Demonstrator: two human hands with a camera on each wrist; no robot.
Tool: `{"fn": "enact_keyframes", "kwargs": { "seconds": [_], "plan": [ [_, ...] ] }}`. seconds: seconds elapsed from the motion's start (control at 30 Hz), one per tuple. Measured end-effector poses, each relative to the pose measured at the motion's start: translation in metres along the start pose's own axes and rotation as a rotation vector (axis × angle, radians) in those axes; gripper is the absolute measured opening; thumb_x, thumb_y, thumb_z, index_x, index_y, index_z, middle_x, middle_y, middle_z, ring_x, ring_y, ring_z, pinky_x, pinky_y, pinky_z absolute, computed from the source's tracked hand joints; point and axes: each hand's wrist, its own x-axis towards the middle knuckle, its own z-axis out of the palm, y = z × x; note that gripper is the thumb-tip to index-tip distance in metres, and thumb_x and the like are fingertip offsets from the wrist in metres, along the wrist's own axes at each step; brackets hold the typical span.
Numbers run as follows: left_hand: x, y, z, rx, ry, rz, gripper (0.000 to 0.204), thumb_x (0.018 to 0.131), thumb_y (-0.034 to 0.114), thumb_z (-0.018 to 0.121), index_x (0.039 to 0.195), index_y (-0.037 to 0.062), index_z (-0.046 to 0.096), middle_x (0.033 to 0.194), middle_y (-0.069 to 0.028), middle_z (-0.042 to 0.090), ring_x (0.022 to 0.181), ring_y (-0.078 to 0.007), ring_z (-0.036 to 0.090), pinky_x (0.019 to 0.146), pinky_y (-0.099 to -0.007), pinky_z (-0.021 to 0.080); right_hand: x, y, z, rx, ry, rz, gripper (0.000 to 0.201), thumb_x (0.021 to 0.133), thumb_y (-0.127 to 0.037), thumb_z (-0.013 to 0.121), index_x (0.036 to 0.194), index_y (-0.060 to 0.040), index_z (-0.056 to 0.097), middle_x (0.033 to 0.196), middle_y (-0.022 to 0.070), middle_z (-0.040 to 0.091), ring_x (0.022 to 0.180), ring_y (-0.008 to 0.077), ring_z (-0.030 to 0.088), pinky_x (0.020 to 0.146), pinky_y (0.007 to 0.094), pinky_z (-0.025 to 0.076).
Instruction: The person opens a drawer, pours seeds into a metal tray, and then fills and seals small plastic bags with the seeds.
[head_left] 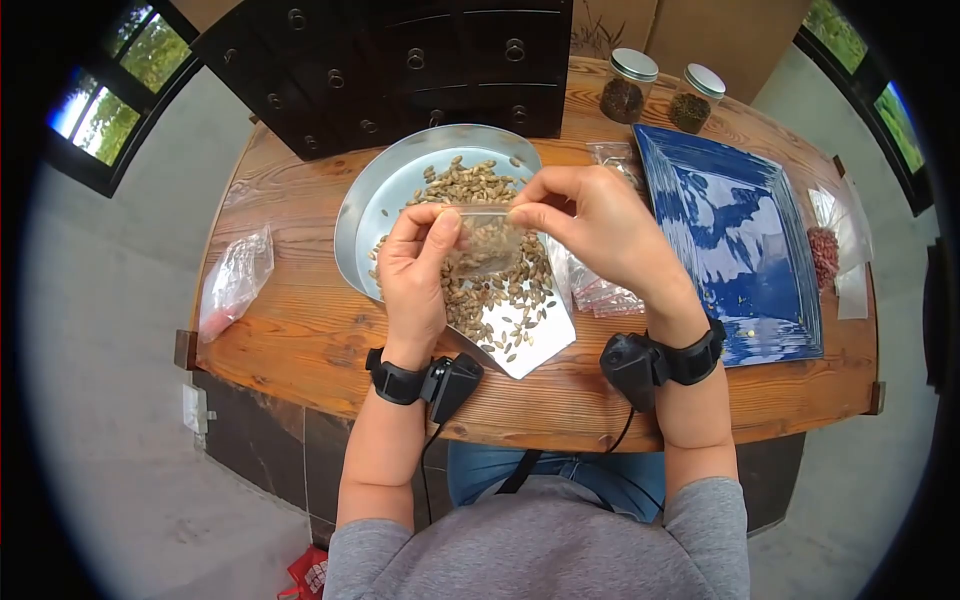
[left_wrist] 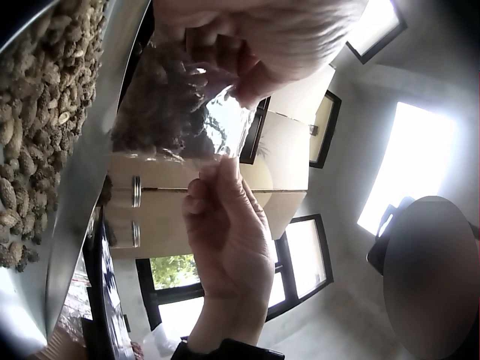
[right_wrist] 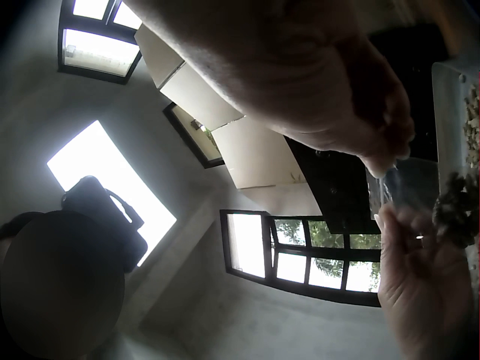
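A small clear zip bag (head_left: 487, 243) with brown seed-like pieces in it is held up over the metal scoop tray (head_left: 357, 225). My left hand (head_left: 415, 275) pinches the left end of its top edge between thumb and fingers. At the other end of that edge, the thumb and index finger of my right hand (head_left: 605, 230) pinch the plastic. The left wrist view shows the pieces gathered in the bag's lower part (left_wrist: 154, 112). Loose brown, ridged seed-like pieces (head_left: 470, 185) lie spread across the tray, some near its pointed spout.
A dark drawer cabinet (head_left: 390, 75) stands behind the tray. Two lidded jars (head_left: 628, 88) are at the back right, near a blue rectangular plate (head_left: 735, 250). More plastic bags (head_left: 605, 290) lie between tray and plate. Another clear bag (head_left: 238, 280) lies at the left.
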Motion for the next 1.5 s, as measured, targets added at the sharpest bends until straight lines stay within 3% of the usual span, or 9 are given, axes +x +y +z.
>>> {"fn": "enact_keyframes", "kwargs": {
  "seconds": [0.27,0.77,0.83,0.9,1.03,1.1,1.13,1.23,1.5],
  "plan": [
    [0.004,0.003,0.002,-0.002,-0.054,-0.151,0.020,0.085,0.012,0.057,0.100,-0.0001,0.055,0.085,-0.0045,0.060,0.078,-0.0089,0.056,0.073,-0.0216,0.045,-0.012,0.001,-0.060,0.197,0.304,0.026,0.015,0.082,-0.013,0.058,0.083,0.0016,0.058,0.073,0.0037,0.061,0.064,0.0071,0.053,0.059,0.0195,0.042],
    [-0.008,0.012,0.014,0.318,-0.413,-0.327,0.023,0.084,0.016,0.058,0.103,0.0021,0.058,0.098,-0.0043,0.059,0.089,-0.0102,0.054,0.082,-0.0241,0.043,-0.028,0.081,-0.067,0.225,0.326,0.329,0.014,0.085,-0.009,0.053,0.089,0.0041,0.055,0.074,0.0087,0.063,0.067,0.0107,0.060,0.058,0.0224,0.048],
    [-0.010,0.015,0.013,0.343,-0.420,-0.328,0.023,0.084,0.016,0.058,0.103,0.0026,0.058,0.098,-0.0037,0.059,0.090,-0.0100,0.054,0.082,-0.0239,0.042,-0.030,0.088,-0.067,0.113,0.351,0.351,0.018,0.083,-0.009,0.055,0.095,0.0049,0.055,0.082,0.0125,0.063,0.074,0.0156,0.062,0.064,0.0261,0.049],
    [-0.012,0.018,0.014,0.366,-0.430,-0.334,0.023,0.084,0.017,0.058,0.103,0.0031,0.058,0.098,-0.0031,0.059,0.091,-0.0098,0.054,0.083,-0.0238,0.041,-0.035,0.091,-0.065,-0.171,0.469,0.192,0.024,0.083,-0.007,0.055,0.105,0.0023,0.053,0.095,0.0116,0.060,0.080,0.0157,0.059,0.072,0.0248,0.047],
    [-0.016,0.019,0.016,0.357,-0.438,-0.379,0.025,0.084,0.017,0.058,0.104,0.0030,0.058,0.099,-0.0027,0.059,0.093,-0.0095,0.053,0.084,-0.0238,0.041,-0.056,0.081,-0.064,-0.167,0.453,0.223,0.027,0.080,-0.006,0.058,0.107,-0.0007,0.054,0.100,0.0099,0.059,0.088,0.0164,0.058,0.076,0.0267,0.046],
    [-0.018,0.017,0.021,0.350,-0.459,-0.382,0.026,0.084,0.018,0.058,0.105,0.0030,0.057,0.099,-0.0027,0.059,0.093,-0.0095,0.053,0.085,-0.0239,0.041,-0.070,0.072,-0.057,-0.151,0.381,0.197,0.022,0.076,-0.007,0.060,0.097,-0.0011,0.059,0.096,0.0132,0.061,0.083,0.0251,0.059,0.072,0.0313,0.047],
    [-0.020,0.016,0.026,0.321,-0.485,-0.414,0.027,0.084,0.018,0.058,0.106,0.0031,0.057,0.100,-0.0028,0.059,0.093,-0.0096,0.053,0.085,-0.0240,0.041,-0.077,0.066,-0.054,-0.285,0.304,0.192,0.022,0.076,-0.005,0.060,0.097,-0.0030,0.059,0.096,0.0090,0.060,0.088,0.0214,0.057,0.079,0.0288,0.044],
    [-0.025,0.009,0.043,0.288,-0.573,-0.455,0.030,0.085,0.019,0.057,0.110,0.0028,0.056,0.105,-0.0037,0.057,0.095,-0.0096,0.053,0.085,-0.0242,0.041,-0.093,0.063,-0.042,-0.474,0.159,0.068,0.021,0.068,-0.001,0.061,0.089,-0.0020,0.059,0.105,0.0121,0.055,0.104,0.0303,0.046,0.090,0.0344,0.038],
    [-0.032,-0.012,0.070,0.474,-0.747,-0.364,0.044,0.084,0.028,0.059,0.120,0.0058,0.050,0.134,-0.0206,0.032,0.122,-0.0216,0.036,0.096,-0.0316,0.033,-0.098,0.075,-0.027,-0.640,0.196,0.093,0.021,0.067,0.009,0.050,0.085,0.0042,0.060,0.108,0.0130,0.055,0.109,0.0309,0.045,0.093,0.0355,0.038]
  ]
}}
